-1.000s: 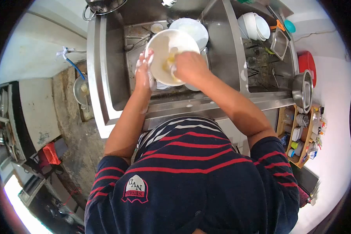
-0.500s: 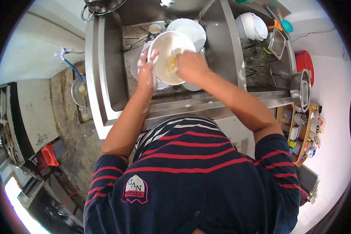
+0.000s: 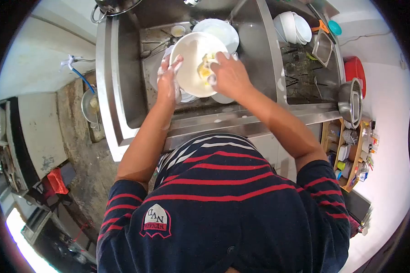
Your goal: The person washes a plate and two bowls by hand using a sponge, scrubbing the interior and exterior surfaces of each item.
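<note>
Over steel sink w/ dishes: our left hand grips white bowl; right hand pinches yellow sponge inside.

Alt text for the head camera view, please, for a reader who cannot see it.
Seen from above, a person holds a white bowl over a steel sink with the soapy left hand, while the right hand presses a yellow sponge inside it. White bowls sit stacked to the right.
</note>
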A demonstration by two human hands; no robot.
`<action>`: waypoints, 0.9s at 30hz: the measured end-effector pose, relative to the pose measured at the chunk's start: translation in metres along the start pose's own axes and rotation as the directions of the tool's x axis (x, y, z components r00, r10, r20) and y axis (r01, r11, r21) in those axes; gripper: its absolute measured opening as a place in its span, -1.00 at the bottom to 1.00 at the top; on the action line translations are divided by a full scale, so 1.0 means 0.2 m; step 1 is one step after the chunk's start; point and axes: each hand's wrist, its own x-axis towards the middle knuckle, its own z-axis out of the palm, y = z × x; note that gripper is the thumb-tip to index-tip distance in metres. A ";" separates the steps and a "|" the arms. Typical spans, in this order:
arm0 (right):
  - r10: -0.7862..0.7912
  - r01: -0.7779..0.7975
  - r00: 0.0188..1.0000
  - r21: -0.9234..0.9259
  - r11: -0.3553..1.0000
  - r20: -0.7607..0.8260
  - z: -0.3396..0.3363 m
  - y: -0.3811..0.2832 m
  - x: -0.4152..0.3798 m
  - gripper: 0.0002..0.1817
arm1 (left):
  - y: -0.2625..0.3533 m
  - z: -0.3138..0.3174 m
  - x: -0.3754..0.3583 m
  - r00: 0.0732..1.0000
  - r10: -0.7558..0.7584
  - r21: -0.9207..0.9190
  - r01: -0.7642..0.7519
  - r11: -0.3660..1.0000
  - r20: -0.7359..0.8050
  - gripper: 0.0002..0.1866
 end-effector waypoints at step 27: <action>-0.396 0.360 0.907 0.219 0.907 0.147 0.06 0.05 -0.09 -0.53 | 0.25 0.15 0.01 0.902 -0.412 0.225 0.432 0.873 -0.132 -0.46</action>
